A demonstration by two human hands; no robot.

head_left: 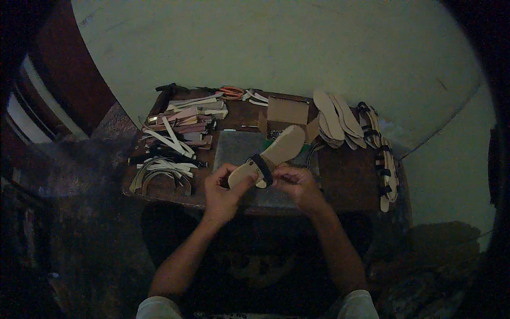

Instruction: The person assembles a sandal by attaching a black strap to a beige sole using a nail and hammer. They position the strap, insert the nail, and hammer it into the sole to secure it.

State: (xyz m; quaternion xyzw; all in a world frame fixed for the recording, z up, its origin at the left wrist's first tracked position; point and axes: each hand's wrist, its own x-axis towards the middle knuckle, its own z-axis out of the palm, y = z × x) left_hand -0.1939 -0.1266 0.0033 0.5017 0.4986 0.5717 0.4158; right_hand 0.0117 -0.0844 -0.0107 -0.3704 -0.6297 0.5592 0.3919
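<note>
Beige is colouring the flat sole of a sandal [287, 147], which the person is holding above a grey mat [229, 148] near the front of a brown wooden table [348, 186]. Its sole is slanting, one rounded end pointing away to the upper right, and a dark strap [260, 166] is arching across its middle. At the nearer end, the left hand [223, 192] is gripping the sandal, its thumb lying over the sole and its other fingers curling around the edge. Beside the strap's right end, the right hand [298, 187] is keeping its fingers bent and narrow, the tips almost meeting; whether they are pinching the strap, I cannot tell in this dim light. Beyond the sandal, an open cardboard box [287, 110] is standing with its flap up, and orange-handled scissors [231, 92] are lying at the far edge. Pale and brownish strips [186, 121] are piling up on the left side. Loose soles [330, 118] are lying together right of the box, while strapped sandals [388, 171] are lining the table's right edge.
</note>
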